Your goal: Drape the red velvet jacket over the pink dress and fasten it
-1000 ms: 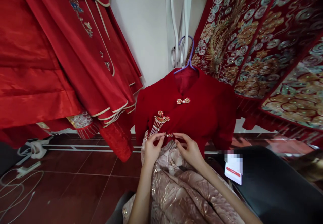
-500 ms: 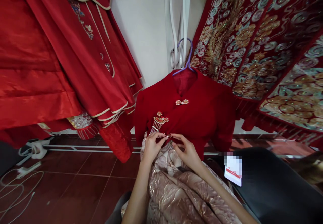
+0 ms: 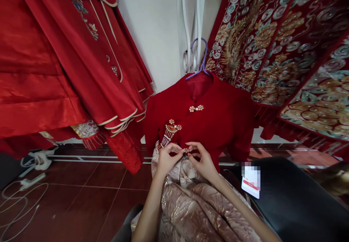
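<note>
A red velvet top hangs on a purple hanger in front of me. At its front, my left hand and my right hand meet with fingertips pinched on a small beaded flower clasp, partly covered by the fingers. Higher up, near the collar, sits a matching pearl-flower clasp. Left of centre, a fan-shaped brooch with beaded tassels dangles just above my left hand. Pinkish-gold brocade fabric lies in folds below and between my forearms.
Red garments with pale piping hang at left, and a heavily embroidered red garment at right. A phone rests on a black seat. White cables and a power strip lie on the tiled floor.
Both hands have shifted slightly to the right. The fingertips have come closer together on the beaded clasp, and the right fingers are more bent.
</note>
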Demonstrator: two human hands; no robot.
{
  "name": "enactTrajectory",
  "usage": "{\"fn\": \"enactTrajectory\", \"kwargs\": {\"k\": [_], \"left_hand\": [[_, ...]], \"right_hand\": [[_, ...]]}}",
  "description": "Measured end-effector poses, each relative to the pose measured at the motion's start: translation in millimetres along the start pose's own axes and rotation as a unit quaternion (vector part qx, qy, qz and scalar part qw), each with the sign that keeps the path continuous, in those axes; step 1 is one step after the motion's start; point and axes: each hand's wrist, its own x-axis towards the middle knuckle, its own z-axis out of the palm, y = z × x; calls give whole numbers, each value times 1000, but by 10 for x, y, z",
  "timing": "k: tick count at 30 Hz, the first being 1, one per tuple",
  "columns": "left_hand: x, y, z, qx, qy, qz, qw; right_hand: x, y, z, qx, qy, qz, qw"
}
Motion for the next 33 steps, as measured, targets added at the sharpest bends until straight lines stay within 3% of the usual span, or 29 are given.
{"fn": "enactTrajectory", "kwargs": {"k": [2,4,5,7,10,14,19,22,24,27,29,30,33], "left_hand": [[-14,34,8,-50,-87,-37,994],[17,73,16,-67,-124,-59,988],[55,92,23,-71,-102,-61,990],[177,126,41,-95,0,-57,994],[398,180,66,-177,122,-62,975],[564,274,83,-277,135,-66,949],[575,315,124,-275,149,-66,947],[596,302,159,-253,179,-69,948],[628,328,177,-231,162,-86,956],[695,486,199,-146,20,-79,986],[755,668,215,-56,-55,-2,997],[792,768,226,-2,-62,54,997],[928,1035,265,214,-13,201,956]], "right_hand": [[-4,-29,-19,16,8,3,1000],[-7,-61,-36,41,14,13,999],[-7,-76,-43,54,18,20,998],[-3,-104,-56,81,29,31,996],[10,-137,-78,124,42,44,990],[21,-161,-97,155,46,48,986],[17,-148,-86,163,44,46,985],[9,-134,-77,162,43,41,985],[0,-141,-72,158,41,36,986],[-20,-188,-62,146,56,10,988],[-28,-232,-56,149,84,-11,985],[-28,-252,-55,153,103,-16,983],[-11,-299,-72,162,170,-19,972]]}}
